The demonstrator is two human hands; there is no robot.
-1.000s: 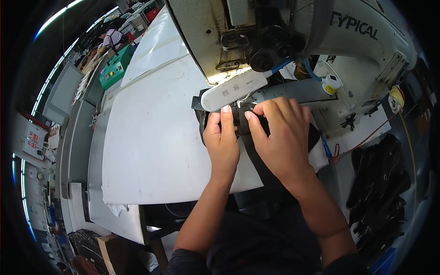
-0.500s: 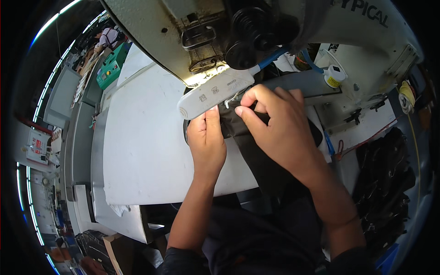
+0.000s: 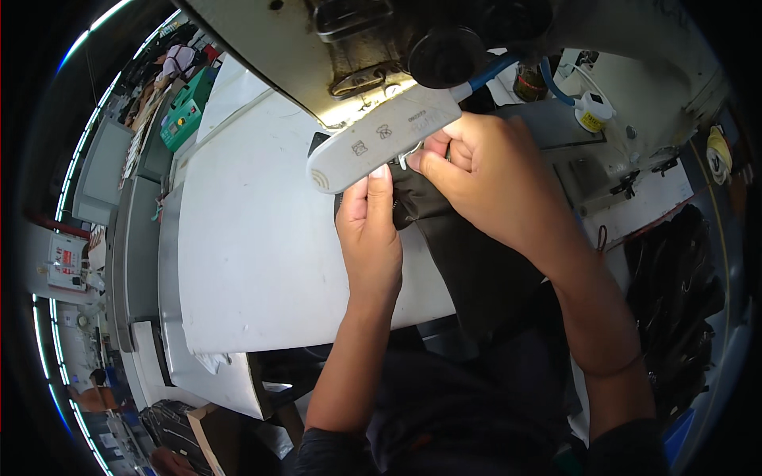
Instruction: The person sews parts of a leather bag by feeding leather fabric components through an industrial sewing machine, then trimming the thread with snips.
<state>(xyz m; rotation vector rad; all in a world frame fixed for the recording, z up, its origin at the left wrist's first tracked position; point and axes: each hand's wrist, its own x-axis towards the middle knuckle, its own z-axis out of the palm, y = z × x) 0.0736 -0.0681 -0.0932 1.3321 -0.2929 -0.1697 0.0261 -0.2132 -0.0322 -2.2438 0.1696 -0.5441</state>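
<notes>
A sewing machine head (image 3: 294,55) overhangs the white tabletop (image 3: 238,238), with a pale oblong attachment (image 3: 369,143) on a blue hose below it. My left hand (image 3: 369,230) is closed on dark fabric (image 3: 468,285) with a toothed zipper edge, its thumb upright just under that attachment. My right hand (image 3: 492,190) pinches beside a small white bent piece (image 3: 403,163) at the fabric's upper edge; what exactly sits between its fingertips is hidden. The fabric hangs down over the table's front edge between my forearms.
A co-worker (image 3: 178,63) is at the upper left beside a green machine box (image 3: 182,111). A heap of dark pieces (image 3: 667,309) lies at the lower right. A small white container (image 3: 591,111) and a yellow cloth (image 3: 717,151) are at the right.
My right hand has moved up and in under the pale attachment, its fingertips more curled and hidden. The fabric now spreads further down between my arms. The view has shifted slightly.
</notes>
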